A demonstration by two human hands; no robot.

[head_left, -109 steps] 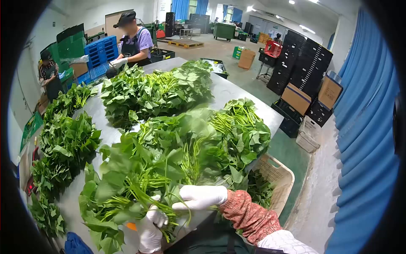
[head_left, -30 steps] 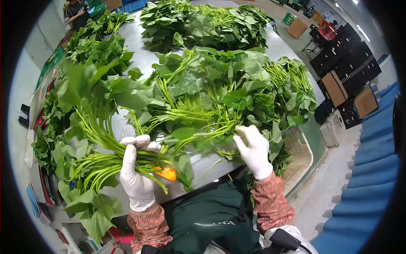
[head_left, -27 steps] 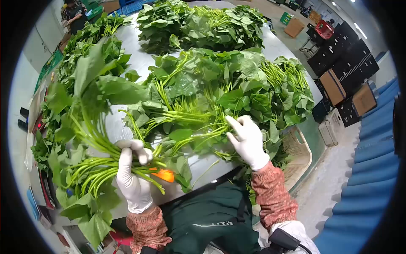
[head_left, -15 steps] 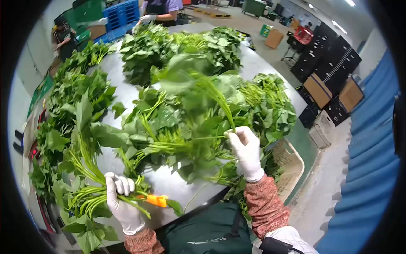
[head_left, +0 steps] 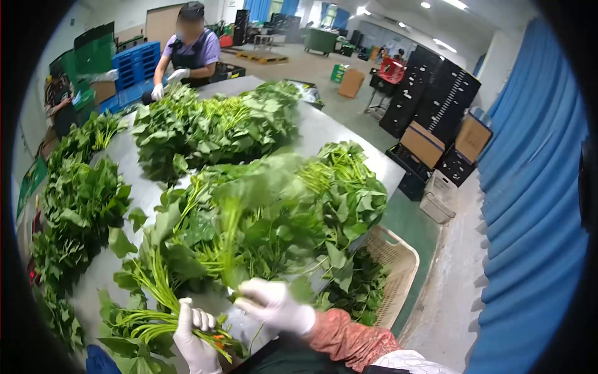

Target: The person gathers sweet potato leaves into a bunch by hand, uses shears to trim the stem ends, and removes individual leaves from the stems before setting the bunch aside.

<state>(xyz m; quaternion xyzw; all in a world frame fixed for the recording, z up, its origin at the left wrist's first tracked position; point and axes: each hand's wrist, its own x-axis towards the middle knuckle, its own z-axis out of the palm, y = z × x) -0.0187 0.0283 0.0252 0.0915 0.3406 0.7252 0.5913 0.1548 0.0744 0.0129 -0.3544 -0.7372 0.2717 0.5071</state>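
My left hand [head_left: 196, 340], in a white glove, is closed around a bunch of leafy green stems [head_left: 152, 318] at the lower left. A bit of orange [head_left: 219, 340] shows among the stem ends beside its fingers. To the right and slightly higher, my gloved right hand [head_left: 274, 304] pinches a few long stems [head_left: 230, 234], whose leaves are smeared by motion. Just beyond both hands, a heap of leafy greens [head_left: 261, 230] covers the middle of the metal table [head_left: 339, 129].
More greens are piled along the table's left side [head_left: 81, 212] and far end [head_left: 218, 124]. A cream plastic crate [head_left: 405, 274] with greens inside stands at the right edge. Across the table, a person [head_left: 190, 53] in white gloves handles greens. A blue curtain [head_left: 536, 206] hangs at right.
My right hand has moved left and down toward my left hand, bringing its stems along. The view has tilted up and turned right, showing more of the person opposite.
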